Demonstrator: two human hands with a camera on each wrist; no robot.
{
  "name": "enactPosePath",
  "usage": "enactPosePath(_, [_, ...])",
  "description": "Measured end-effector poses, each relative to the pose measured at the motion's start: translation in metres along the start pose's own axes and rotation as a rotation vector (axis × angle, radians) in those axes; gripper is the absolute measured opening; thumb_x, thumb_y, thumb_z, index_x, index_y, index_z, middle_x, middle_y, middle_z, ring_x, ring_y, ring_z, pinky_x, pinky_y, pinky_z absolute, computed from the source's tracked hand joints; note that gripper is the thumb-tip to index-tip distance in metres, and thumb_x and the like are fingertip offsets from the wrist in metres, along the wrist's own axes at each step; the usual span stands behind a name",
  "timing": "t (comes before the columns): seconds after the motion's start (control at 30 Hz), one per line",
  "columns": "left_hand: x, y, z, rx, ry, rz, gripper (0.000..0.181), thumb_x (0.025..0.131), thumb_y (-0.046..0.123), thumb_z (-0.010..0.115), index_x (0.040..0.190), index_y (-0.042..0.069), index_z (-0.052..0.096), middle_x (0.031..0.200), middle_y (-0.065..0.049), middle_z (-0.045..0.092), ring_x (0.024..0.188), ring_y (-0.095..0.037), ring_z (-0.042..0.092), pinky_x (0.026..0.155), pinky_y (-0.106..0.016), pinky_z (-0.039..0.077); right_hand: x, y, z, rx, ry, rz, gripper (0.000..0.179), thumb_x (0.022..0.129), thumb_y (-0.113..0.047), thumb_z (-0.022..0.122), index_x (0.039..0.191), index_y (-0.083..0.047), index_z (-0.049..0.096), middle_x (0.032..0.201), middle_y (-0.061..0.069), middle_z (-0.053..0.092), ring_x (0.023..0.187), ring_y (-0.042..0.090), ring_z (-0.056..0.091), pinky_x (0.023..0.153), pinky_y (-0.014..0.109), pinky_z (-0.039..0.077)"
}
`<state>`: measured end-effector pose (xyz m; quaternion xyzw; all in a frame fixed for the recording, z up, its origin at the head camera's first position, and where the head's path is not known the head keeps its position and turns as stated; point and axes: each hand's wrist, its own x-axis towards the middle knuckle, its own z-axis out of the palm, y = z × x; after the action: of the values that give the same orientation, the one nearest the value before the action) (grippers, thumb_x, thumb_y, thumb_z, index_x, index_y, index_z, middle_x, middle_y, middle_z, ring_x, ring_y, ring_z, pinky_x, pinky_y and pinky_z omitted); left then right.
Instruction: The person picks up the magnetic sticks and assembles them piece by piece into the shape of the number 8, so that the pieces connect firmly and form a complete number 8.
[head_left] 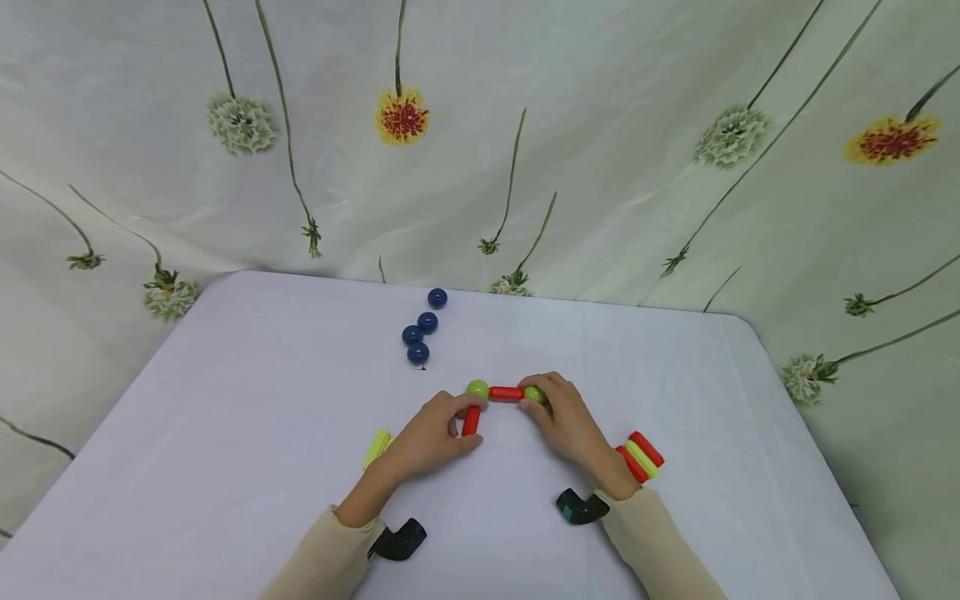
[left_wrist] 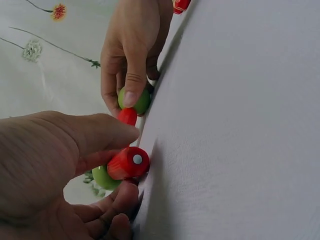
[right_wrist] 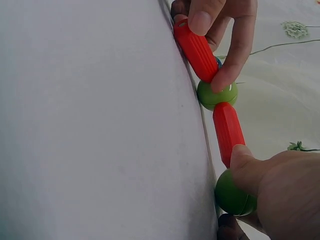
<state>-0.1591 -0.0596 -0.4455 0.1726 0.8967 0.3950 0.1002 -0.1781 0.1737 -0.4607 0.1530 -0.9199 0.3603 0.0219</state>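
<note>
Two red ribbed rods and two green balls form a bent chain on the white table. My left hand [head_left: 431, 437] holds the near red rod [head_left: 471, 422] at the chain's left, its index finger on the left green ball [head_left: 477, 388]. That rod's free end, with a pale round tip, faces the camera in the left wrist view. A second red rod [head_left: 506, 393] runs from this ball to the right green ball [right_wrist: 233, 194]. My right hand [head_left: 567, 422] grips the right ball, with the thumb where ball and rod meet.
Several dark blue balls [head_left: 417, 353] lie further back on the table [head_left: 255, 417]. Yellow-green rods [head_left: 377, 450] sit beside my left wrist, partly hidden by it. By my right wrist are red rods [head_left: 647, 448] with a yellow-green rod [head_left: 641, 459] between them. A flowered cloth [head_left: 600, 167] hangs behind.
</note>
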Motion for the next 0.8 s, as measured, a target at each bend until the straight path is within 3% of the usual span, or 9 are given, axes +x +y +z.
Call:
enactPosePath(0.17, [-0.0012, 0.0014, 0.0038, 0.038, 0.023, 0.016, 0.038, 0.088, 0.008, 0.073, 0.125, 0.013, 0.066, 0.087, -0.004, 0.054, 0.072, -0.014, 0.047, 0.061, -0.025, 0.039, 0.0000, -0.0011, 0.0003, 0.002, 0.002, 0.001, 0.025, 0.095, -0.018, 0.069, 0.119, -0.012, 0.066, 0.114, 0.009, 0.062, 0.103, 0.025, 0.057, 0.091, 0.044, 0.047])
enactPosePath(0.47, [0.0026, -0.0032, 0.0083, -0.027, 0.061, 0.006, 0.042, 0.090, 0.011, 0.073, 0.130, 0.015, 0.063, 0.093, 0.001, 0.058, 0.076, -0.014, 0.050, 0.064, -0.023, 0.044, 0.0010, 0.0000, -0.0010, -0.004, -0.001, 0.004, 0.028, 0.097, -0.020, 0.067, 0.123, -0.011, 0.065, 0.115, 0.012, 0.059, 0.103, 0.025, 0.056, 0.091, 0.042, 0.047])
enactPosePath(0.63, [0.0000, -0.0026, 0.0098, -0.031, 0.079, 0.004, 0.038, 0.092, 0.011, 0.070, 0.129, 0.015, 0.064, 0.091, 0.002, 0.057, 0.075, -0.013, 0.049, 0.064, -0.023, 0.042, 0.0014, 0.0009, 0.0008, 0.000, -0.003, 0.021, 0.037, 0.098, -0.021, 0.066, 0.132, -0.010, 0.059, 0.119, 0.015, 0.056, 0.105, 0.026, 0.055, 0.093, 0.043, 0.047])
enactPosePath(0.8, [-0.0025, -0.0022, 0.0106, -0.033, 0.081, 0.007, 0.034, 0.093, 0.010, 0.067, 0.127, 0.015, 0.065, 0.088, 0.002, 0.054, 0.074, -0.013, 0.047, 0.063, -0.023, 0.040, 0.0007, 0.0015, 0.0013, 0.000, -0.012, 0.033, 0.035, 0.098, -0.021, 0.065, 0.131, -0.009, 0.060, 0.122, 0.015, 0.055, 0.107, 0.026, 0.056, 0.095, 0.043, 0.048])
